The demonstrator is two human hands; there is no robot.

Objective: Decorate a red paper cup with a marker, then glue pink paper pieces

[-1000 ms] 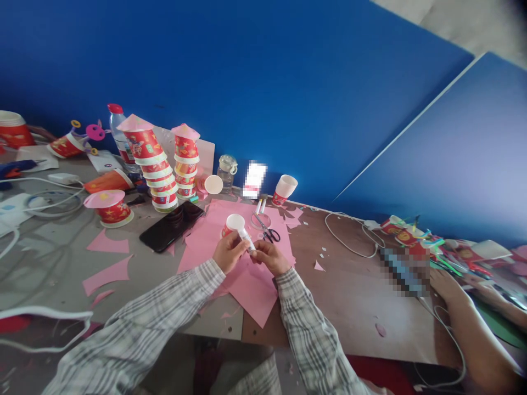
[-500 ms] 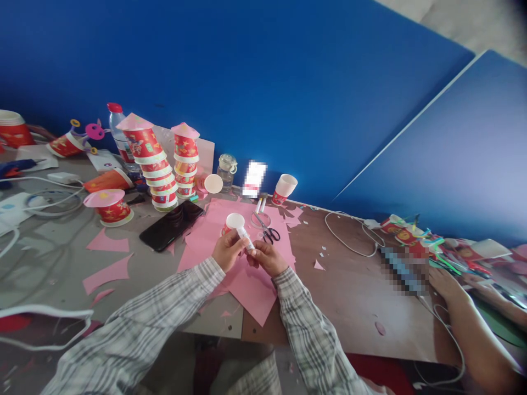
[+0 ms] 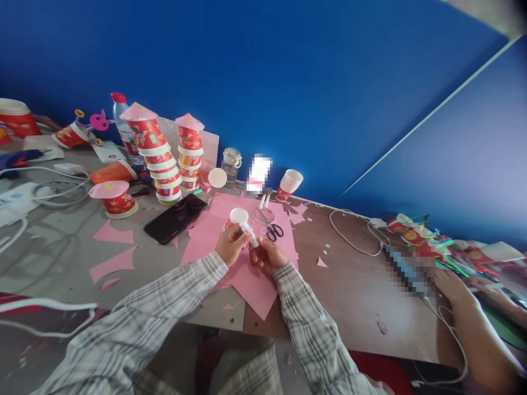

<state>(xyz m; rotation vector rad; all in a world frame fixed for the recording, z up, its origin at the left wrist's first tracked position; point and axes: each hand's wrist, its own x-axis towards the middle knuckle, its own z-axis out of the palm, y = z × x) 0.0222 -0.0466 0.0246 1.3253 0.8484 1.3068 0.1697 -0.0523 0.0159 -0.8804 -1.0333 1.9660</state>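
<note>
Near your desk's (image 3: 341, 296) back edge, 2 pink-topped cup towers (image 3: 148, 134) look done, while both hands (image 3: 231, 245) (image 3: 269, 256) pinch 1 white tube (image 3: 249, 230) by a topless cup (image 3: 239, 215).

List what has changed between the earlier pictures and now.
The camera view has swung slightly, shifting the scene in the frame. The right hand has shifted slightly toward the wearer relative to the paper, its fingers at the lower end of the white tube. Nothing was visibly taken up or let go. The left hand still grips the tube; scissors and black phone stayed put.
</note>
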